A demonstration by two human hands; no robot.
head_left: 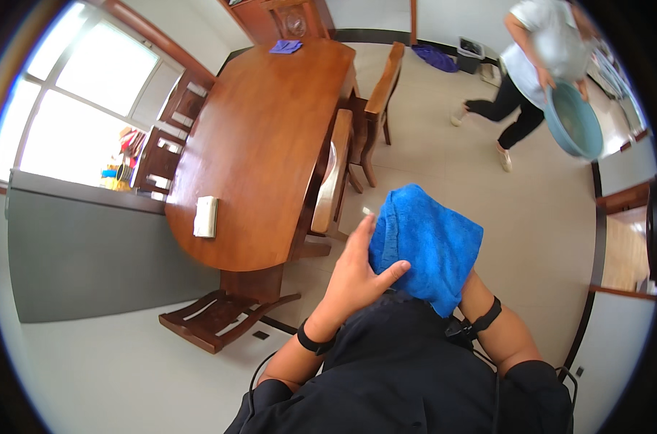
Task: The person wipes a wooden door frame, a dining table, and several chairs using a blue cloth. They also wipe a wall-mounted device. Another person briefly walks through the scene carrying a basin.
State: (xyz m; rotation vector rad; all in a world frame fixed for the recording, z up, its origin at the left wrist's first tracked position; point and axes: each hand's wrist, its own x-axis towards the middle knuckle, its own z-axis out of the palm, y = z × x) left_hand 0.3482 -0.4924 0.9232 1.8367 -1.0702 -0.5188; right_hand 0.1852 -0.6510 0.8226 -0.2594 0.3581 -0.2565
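Note:
A folded blue cloth (426,244) is held up in front of my chest. My left hand (366,268) lies along its left edge, with the thumb and fingers spread apart; whether it grips the cloth is not plain. Under the right side of the cloth is my right hand (467,287), mostly hidden by it, supporting the cloth from below. To the left stands a long wooden table (263,141), bearing a pack of tissues (206,217) near its close end and a folded purple cloth (286,47) at its far end.
Wooden chairs (336,173) line the table's right side, and others stand along its left side and near end. At the upper right a person (550,54) walks with a blue-green basin (572,119). A waste bin (469,56) and a purple bundle (435,58) sit by the far wall.

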